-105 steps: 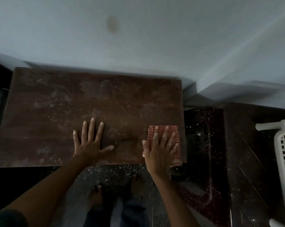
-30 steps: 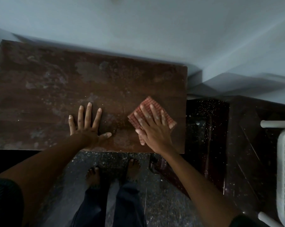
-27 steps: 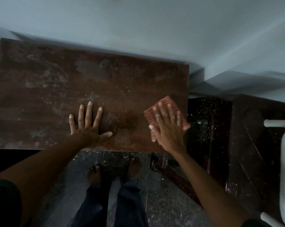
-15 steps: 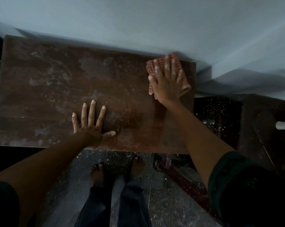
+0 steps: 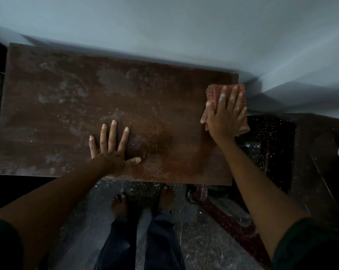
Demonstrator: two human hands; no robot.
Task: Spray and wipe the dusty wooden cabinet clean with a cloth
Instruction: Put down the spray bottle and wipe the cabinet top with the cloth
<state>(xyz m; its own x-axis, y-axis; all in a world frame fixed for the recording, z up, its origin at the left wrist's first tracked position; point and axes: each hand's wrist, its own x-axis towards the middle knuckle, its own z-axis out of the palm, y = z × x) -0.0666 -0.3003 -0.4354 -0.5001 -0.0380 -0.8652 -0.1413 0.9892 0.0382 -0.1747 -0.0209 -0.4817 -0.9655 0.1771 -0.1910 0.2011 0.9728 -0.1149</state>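
One cloth [image 5: 213, 96] under right hand [image 5: 224, 121]; left hand [image 5: 109, 151] flat.

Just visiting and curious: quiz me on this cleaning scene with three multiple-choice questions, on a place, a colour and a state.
1. Where on the cabinet top does the cloth lie?
A. left end
B. middle
C. right end

2. What colour is the cloth?
A. reddish
B. blue
C. white

3. How is the left hand?
A. gripping a bottle
B. flat, fingers spread
C. in a fist

Answers:
1 C, the right hand presses it at the right edge.
2 A, reddish checks show beside the hand.
3 B, the palm lies on the cabinet top, holding nothing.
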